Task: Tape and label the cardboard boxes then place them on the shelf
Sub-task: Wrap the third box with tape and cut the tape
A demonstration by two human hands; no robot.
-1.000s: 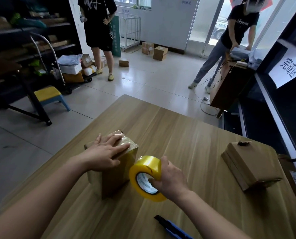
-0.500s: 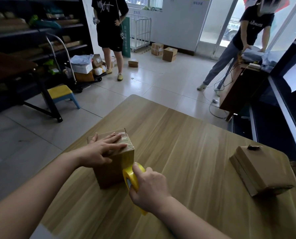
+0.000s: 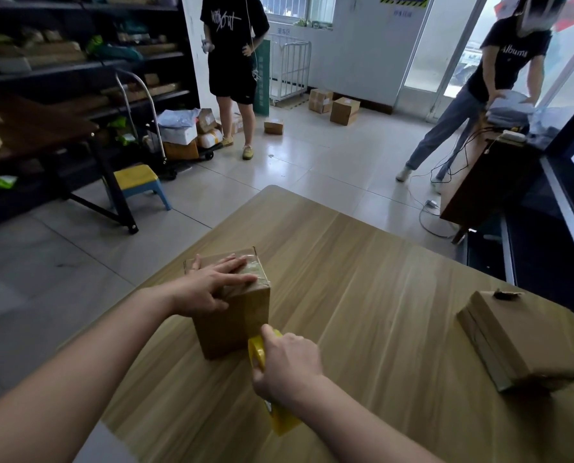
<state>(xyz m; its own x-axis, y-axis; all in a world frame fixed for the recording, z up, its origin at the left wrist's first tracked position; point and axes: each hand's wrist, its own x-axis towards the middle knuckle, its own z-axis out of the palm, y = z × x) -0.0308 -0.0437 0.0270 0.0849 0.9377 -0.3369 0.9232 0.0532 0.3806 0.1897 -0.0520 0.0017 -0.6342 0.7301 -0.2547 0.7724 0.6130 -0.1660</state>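
A small upright cardboard box (image 3: 235, 325) stands on the wooden table (image 3: 362, 295), its top covered with clear tape. My left hand (image 3: 212, 285) lies flat on the box top, fingers straight, pressing it down. My right hand (image 3: 287, 364) grips a yellow roll of tape (image 3: 259, 354) low against the box's near right side, with a strip running up that side. A second, flatter cardboard box (image 3: 512, 339) lies at the table's right end.
Dark shelves (image 3: 62, 61) with parcels line the left wall. A yellow-topped stool (image 3: 138, 182) and a loaded cart (image 3: 185, 138) stand on the floor. Two people stand beyond the table, one (image 3: 235, 61) at the centre back, another (image 3: 499, 78) at a desk on the right.
My right hand has brought the tape roll down from beside the box top to the lower part of its near side. My left hand stays pressed on the top.
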